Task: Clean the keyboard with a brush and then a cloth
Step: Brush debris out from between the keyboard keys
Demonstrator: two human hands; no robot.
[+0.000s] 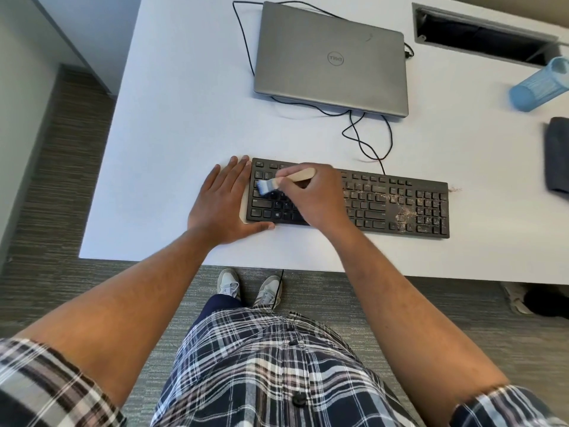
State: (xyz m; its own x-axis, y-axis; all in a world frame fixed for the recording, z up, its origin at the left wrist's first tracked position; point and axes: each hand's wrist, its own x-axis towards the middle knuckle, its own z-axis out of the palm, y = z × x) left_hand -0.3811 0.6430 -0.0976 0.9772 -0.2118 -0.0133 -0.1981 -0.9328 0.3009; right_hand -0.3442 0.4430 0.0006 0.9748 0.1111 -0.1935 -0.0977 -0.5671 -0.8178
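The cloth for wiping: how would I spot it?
Start at the black keyboard on the white desk and look past its right end. At the frame's right edge lies the cloth, dark grey and folded, below the blue tumbler.

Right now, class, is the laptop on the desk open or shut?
Shut. The laptop lies flat with its grey lid down and the logo facing up; no screen or keys show.

The closed gray laptop (331,57) has a round "DELL" logo (335,59) on its lid, seen upside down. The black keyboard (397,201) keys have marks too small to read.
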